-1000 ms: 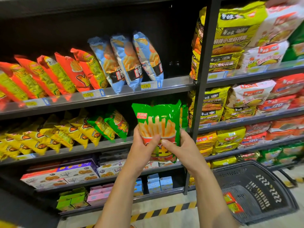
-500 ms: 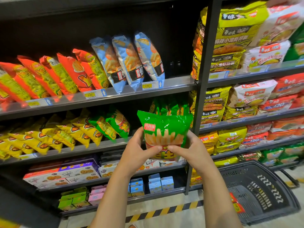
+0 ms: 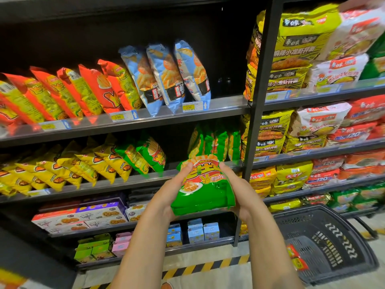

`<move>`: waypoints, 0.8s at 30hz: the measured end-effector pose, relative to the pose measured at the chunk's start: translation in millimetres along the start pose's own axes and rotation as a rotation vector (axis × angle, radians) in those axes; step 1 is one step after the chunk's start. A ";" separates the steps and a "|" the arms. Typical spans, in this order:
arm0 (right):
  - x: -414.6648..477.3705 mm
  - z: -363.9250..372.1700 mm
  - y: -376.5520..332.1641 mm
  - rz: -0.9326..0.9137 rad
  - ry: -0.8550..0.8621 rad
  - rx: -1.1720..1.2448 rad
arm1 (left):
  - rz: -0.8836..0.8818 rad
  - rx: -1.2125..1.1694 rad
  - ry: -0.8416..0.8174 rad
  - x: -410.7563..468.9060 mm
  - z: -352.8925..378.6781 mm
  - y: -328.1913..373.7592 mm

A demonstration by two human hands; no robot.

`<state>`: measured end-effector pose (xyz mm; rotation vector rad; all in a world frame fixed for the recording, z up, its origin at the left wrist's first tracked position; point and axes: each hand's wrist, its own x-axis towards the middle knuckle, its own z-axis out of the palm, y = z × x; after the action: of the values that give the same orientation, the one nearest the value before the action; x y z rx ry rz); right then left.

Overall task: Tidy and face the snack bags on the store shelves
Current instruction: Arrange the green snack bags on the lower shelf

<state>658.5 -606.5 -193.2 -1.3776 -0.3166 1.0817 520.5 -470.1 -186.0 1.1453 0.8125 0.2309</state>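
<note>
- The green snack bag [image 3: 205,190] is off the shelf. It is held in the air with its printed face tilted up toward the camera, just in front of the middle shelf [image 3: 125,182] and below the row of matching green bags [image 3: 214,142] at that shelf's right end.
- The left hand [image 3: 168,197] cups the bag's left side and lower corner, fingers curled against it. The right hand [image 3: 241,190] wraps the right edge the same way, so both hands grip and neither is spread.
- Done, as far as it shows: the green row behind stands upright and close-packed, and the blue bags [image 3: 168,74] on the shelf above sit together, though they lean.
- The step in hand, I judge, is this one bag — it has yet to be set on the shelf, face out, at the front of its row.
- Much is left beyond it. The yellow bags [image 3: 68,165] and the two stray green bags [image 3: 145,155] beside them slump with their tops to the left, over the shelf lip. The red-and-yellow bags [image 3: 83,90] above lean the same way.
- A black basket [image 3: 325,236] on the floor at the right holds a few small packets — whether they belong on these shelves I cannot tell.
</note>
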 end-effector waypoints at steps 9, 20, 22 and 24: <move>1.9 8.4 0.8 0.069 -0.048 0.192 | 0.100 0.054 0.085 -14.0 20.2 7.8; 20.3 9.6 12.8 -0.263 0.068 0.054 | 0.472 0.348 0.297 0.9 25.5 4.5; 23.1 11.1 13.0 -0.316 0.055 -0.004 | 0.446 0.361 0.203 2.6 32.9 2.3; 24.2 10.8 12.4 -0.348 0.043 -0.055 | 0.420 0.365 0.144 5.5 35.4 -0.6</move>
<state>657.6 -583.5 -211.2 -1.3322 -0.5365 0.7593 548.2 -492.7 -183.0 1.6568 0.7507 0.5339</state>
